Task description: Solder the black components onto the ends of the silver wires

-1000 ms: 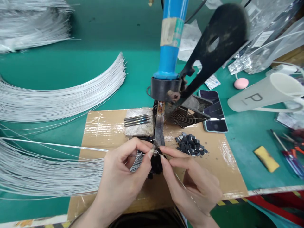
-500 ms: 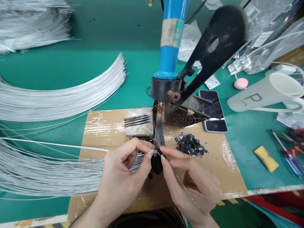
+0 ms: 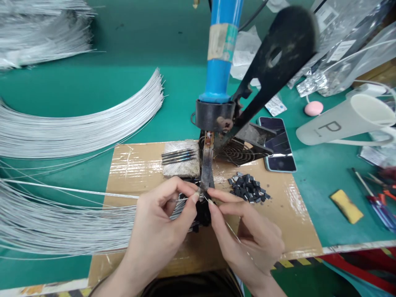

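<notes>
My left hand [image 3: 161,227] is closed, thumb and forefinger pinching the end of a thin grey wire [image 3: 185,199] right under the tip of a blue-handled soldering iron [image 3: 220,78]. The iron hangs tip-down in a black bracket [image 3: 278,62]. Opposite, my right hand [image 3: 250,235] pinches a thin strand of solder wire [image 3: 232,231], which runs back across the palm. Both sets of fingertips nearly meet at the iron tip, and they partly hide the joint. Below them lie black connectors [image 3: 203,214] with the ends of a wire bundle [image 3: 77,227].
A heap of small black parts [image 3: 249,189] lies on the cardboard [image 3: 287,222] to the right. Behind are a phone [image 3: 280,144], a white mug [image 3: 337,123] and a yellow sponge [image 3: 346,206]. Another wire bundle [image 3: 93,128] curves across the left.
The soldering iron and its bracket have shifted slightly left. My right hand has also moved a little left and up; my left hand has barely moved. Both keep their pinch.
</notes>
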Action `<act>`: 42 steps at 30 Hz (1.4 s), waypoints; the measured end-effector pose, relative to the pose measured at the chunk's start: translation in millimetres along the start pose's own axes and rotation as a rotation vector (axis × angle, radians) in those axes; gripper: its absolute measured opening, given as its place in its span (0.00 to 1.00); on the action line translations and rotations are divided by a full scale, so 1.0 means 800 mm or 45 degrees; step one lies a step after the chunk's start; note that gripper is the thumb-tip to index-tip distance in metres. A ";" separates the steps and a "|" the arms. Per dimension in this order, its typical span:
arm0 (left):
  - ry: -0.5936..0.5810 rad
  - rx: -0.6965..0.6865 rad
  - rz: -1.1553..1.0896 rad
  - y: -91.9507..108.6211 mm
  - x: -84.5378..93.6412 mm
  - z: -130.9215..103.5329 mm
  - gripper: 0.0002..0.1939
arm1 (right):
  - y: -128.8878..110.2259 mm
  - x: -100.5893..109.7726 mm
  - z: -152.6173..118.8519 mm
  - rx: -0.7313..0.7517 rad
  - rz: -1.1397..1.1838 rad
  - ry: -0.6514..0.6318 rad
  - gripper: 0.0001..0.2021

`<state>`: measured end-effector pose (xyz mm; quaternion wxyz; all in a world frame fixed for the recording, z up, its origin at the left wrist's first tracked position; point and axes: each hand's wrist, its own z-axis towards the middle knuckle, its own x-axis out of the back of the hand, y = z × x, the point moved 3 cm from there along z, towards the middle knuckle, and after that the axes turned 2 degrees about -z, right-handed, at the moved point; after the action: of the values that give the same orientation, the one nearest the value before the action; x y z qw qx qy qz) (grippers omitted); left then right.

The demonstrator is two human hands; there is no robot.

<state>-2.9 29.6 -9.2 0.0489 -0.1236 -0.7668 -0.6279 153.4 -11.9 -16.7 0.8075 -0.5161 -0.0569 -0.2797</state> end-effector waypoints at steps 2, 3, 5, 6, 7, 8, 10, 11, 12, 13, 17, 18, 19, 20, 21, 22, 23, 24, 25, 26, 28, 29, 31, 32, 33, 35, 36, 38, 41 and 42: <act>0.003 -0.008 0.000 0.001 0.000 0.001 0.05 | 0.000 0.000 0.000 -0.008 -0.007 0.000 0.10; 0.005 -0.014 0.001 0.001 -0.001 0.002 0.05 | 0.000 0.000 0.001 -0.009 -0.013 -0.002 0.10; 0.009 -0.022 0.000 0.002 -0.001 0.003 0.06 | 0.000 0.000 0.001 -0.001 -0.023 -0.001 0.10; 0.010 -0.024 -0.004 0.002 -0.001 0.003 0.05 | 0.000 0.000 0.001 0.002 -0.026 -0.003 0.11; 0.011 -0.027 -0.008 0.002 0.000 0.003 0.05 | 0.000 0.000 0.001 0.003 -0.027 -0.003 0.11; 0.014 -0.028 -0.014 0.003 0.000 0.003 0.05 | 0.000 0.000 0.001 0.000 -0.027 -0.002 0.11; 0.017 -0.033 -0.024 0.003 0.000 0.002 0.05 | -0.001 0.000 0.001 -0.010 -0.028 0.005 0.11; 0.018 -0.036 -0.028 0.003 0.001 0.002 0.06 | -0.001 0.000 0.001 -0.012 -0.032 0.006 0.11; 0.017 -0.038 -0.029 0.003 0.001 0.001 0.06 | -0.001 -0.001 0.000 -0.013 -0.035 0.006 0.10; 0.017 -0.039 -0.028 0.003 0.001 0.001 0.06 | -0.001 -0.001 0.000 -0.010 -0.034 0.004 0.11; 0.022 -0.031 -0.025 0.002 0.001 0.000 0.06 | 0.001 -0.001 0.000 0.002 -0.011 0.014 0.11; 0.024 -0.028 -0.023 0.002 0.001 0.001 0.06 | 0.001 -0.001 0.000 0.004 -0.007 0.016 0.11; 0.025 -0.027 -0.020 0.002 0.001 0.001 0.06 | 0.001 -0.001 0.000 0.003 -0.005 0.014 0.11; 0.027 -0.023 -0.015 0.002 0.000 0.002 0.06 | 0.001 -0.001 0.000 0.003 -0.008 0.012 0.11; 0.030 -0.023 -0.011 0.002 0.000 0.002 0.06 | 0.001 -0.001 0.000 0.004 -0.011 0.008 0.11; 0.034 -0.023 -0.008 0.002 0.000 0.002 0.05 | 0.000 -0.001 0.000 0.003 -0.014 0.008 0.11; 0.035 -0.023 -0.008 0.002 0.000 0.002 0.05 | 0.000 -0.001 0.000 0.001 -0.019 0.006 0.11; 0.038 -0.024 -0.008 0.002 0.000 0.002 0.05 | 0.000 -0.001 0.000 0.000 -0.023 0.003 0.11; 0.039 -0.025 -0.009 0.002 0.000 0.002 0.05 | 0.000 -0.001 0.000 0.001 -0.024 0.004 0.11; 0.036 -0.024 -0.009 0.002 0.000 0.003 0.05 | 0.000 -0.001 0.000 -0.001 -0.022 0.005 0.11; 0.027 -0.021 -0.006 0.002 0.000 0.003 0.05 | 0.000 -0.001 0.000 -0.005 -0.013 0.003 0.11; 0.022 -0.021 -0.005 0.002 0.000 0.004 0.05 | 0.000 -0.001 0.001 -0.004 -0.008 -0.001 0.11; 0.012 -0.019 -0.006 0.001 0.000 0.004 0.06 | 0.000 -0.002 0.001 -0.006 -0.010 -0.016 0.11; 0.013 -0.019 -0.008 0.000 0.000 0.004 0.06 | 0.001 -0.002 0.001 -0.010 -0.015 -0.024 0.11; 0.014 -0.016 -0.009 -0.001 0.000 0.004 0.06 | 0.001 -0.002 0.001 -0.017 -0.018 -0.027 0.11; 0.010 -0.012 -0.011 -0.002 0.000 0.003 0.05 | 0.003 -0.002 -0.002 -0.038 -0.006 -0.029 0.11; 0.006 -0.013 -0.006 -0.002 0.000 0.003 0.05 | 0.004 -0.002 -0.004 -0.051 0.011 -0.032 0.11; 0.004 -0.027 0.025 -0.002 0.001 0.001 0.05 | 0.009 -0.002 -0.009 -0.081 0.057 -0.044 0.10; 0.031 -0.114 0.183 -0.003 0.005 -0.006 0.07 | 0.021 0.006 -0.016 -0.216 0.077 0.031 0.07; 0.063 -0.174 0.278 -0.003 0.007 -0.009 0.07 | 0.027 0.012 -0.017 -0.289 0.074 0.094 0.05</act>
<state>-9.2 22.6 -8.9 0.1274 -0.1937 -0.7028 -0.6726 169.7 -20.7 -36.4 0.7532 -0.5950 0.0200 -0.2797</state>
